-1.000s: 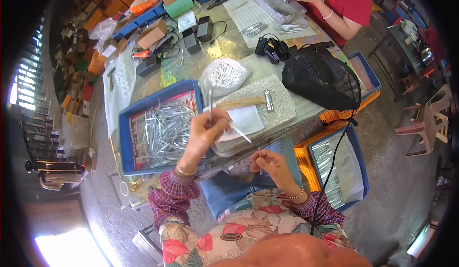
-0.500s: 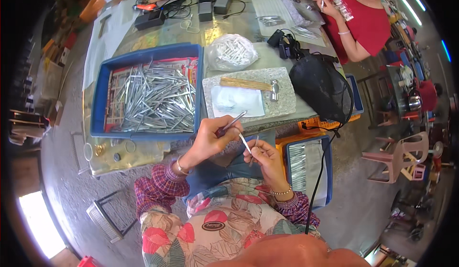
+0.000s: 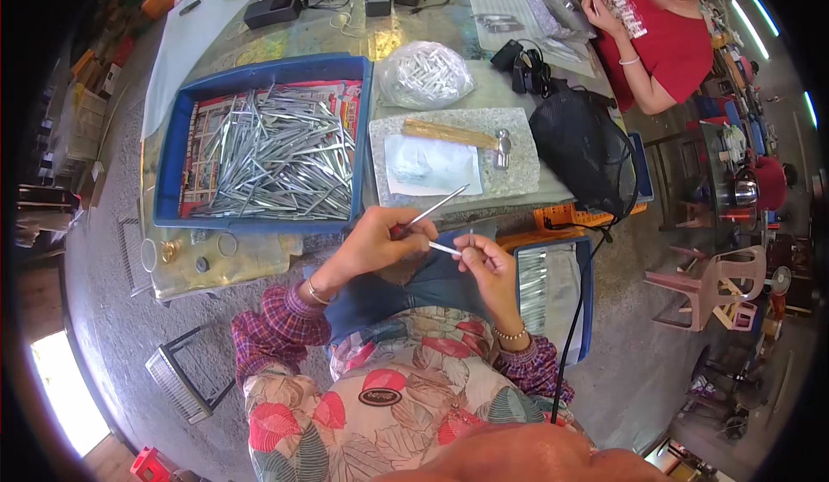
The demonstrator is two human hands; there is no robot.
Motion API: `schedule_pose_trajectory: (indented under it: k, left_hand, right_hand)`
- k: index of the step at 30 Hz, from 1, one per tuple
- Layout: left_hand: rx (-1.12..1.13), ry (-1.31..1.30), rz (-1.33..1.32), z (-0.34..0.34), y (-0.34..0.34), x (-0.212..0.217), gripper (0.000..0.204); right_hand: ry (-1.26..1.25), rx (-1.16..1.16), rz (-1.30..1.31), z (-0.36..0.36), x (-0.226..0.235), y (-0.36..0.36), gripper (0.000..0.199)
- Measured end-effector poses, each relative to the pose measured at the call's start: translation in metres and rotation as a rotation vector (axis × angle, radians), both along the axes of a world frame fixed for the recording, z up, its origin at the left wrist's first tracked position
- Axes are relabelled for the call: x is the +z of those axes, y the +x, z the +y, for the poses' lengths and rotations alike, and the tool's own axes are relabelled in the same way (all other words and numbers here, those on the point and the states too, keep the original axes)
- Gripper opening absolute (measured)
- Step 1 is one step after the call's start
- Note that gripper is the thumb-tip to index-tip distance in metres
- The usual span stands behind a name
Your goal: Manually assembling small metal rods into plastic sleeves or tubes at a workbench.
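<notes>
My left hand (image 3: 389,245): pinching white stick (image 3: 445,249) and metal rod (image 3: 446,201), frame centre.
My right hand (image 3: 490,268): pinching a thin grey piece (image 3: 471,239) at the stick's right end.
White stick: between both hands, sloping down rightward.

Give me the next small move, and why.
Probably best to steady the left hand, which also holds a metal rod, and line the white stick up with the thin piece in the right hand: the stick's tip sits by that hand's fingers, though contact is unclear.
</notes>
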State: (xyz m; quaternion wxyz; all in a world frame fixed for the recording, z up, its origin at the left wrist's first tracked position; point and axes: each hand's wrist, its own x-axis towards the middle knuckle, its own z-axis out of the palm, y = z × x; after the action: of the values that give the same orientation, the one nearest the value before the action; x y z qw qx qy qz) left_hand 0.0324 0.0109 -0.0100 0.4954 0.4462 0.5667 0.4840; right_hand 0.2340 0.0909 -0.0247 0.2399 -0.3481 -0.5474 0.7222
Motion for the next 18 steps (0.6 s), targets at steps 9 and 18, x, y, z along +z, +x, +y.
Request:
schedule_pose_trajectory:
  k: [9, 18]
  left_hand:
    - [0.258, 0.051, 0.281, 0.004, 0.014, 0.008, 0.013]
    - [0.193, 0.381, 0.551, 0.012, 0.041, -0.010, 0.028]
  right_hand:
    - [-0.338, -0.184, 0.203, 0.012, -0.001, -0.002, 0.024]
    - [-0.386, -0.226, 0.188, 0.007, -0.003, 0.003, 0.026]
